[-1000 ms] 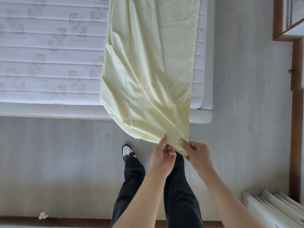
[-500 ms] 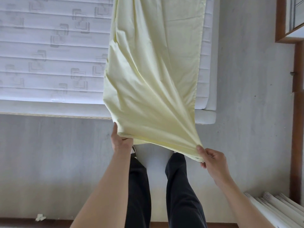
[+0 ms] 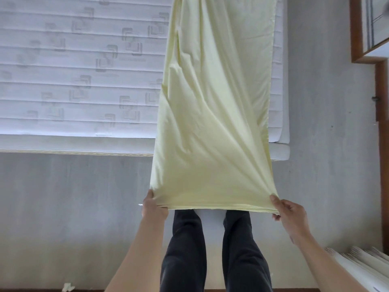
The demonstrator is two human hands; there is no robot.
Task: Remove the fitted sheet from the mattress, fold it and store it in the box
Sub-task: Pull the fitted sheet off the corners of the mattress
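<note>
The big white quilted mattress (image 3: 80, 81) lies bare on the grey floor (image 3: 63, 207), so the sheet is already off it. The long pale yellow fitted sheet (image 3: 212, 123) is now a folded strip — its far part lies on the mattress and its near end hangs out over the floor, held up in the air. The left hand (image 3: 152, 205) pinches the near left corner, thumb on top and fingers hidden under the cloth. The right hand (image 3: 291, 213) pinches the near right corner with curled fingers. The near edge is pulled flat between them, above the person's dark trouser legs (image 3: 210, 249).

This looks like the folding step. I think the next move is to carry this near end up to meet the far end, keeping both corners tight and lined up. No box shows here — it must be found after
</note>
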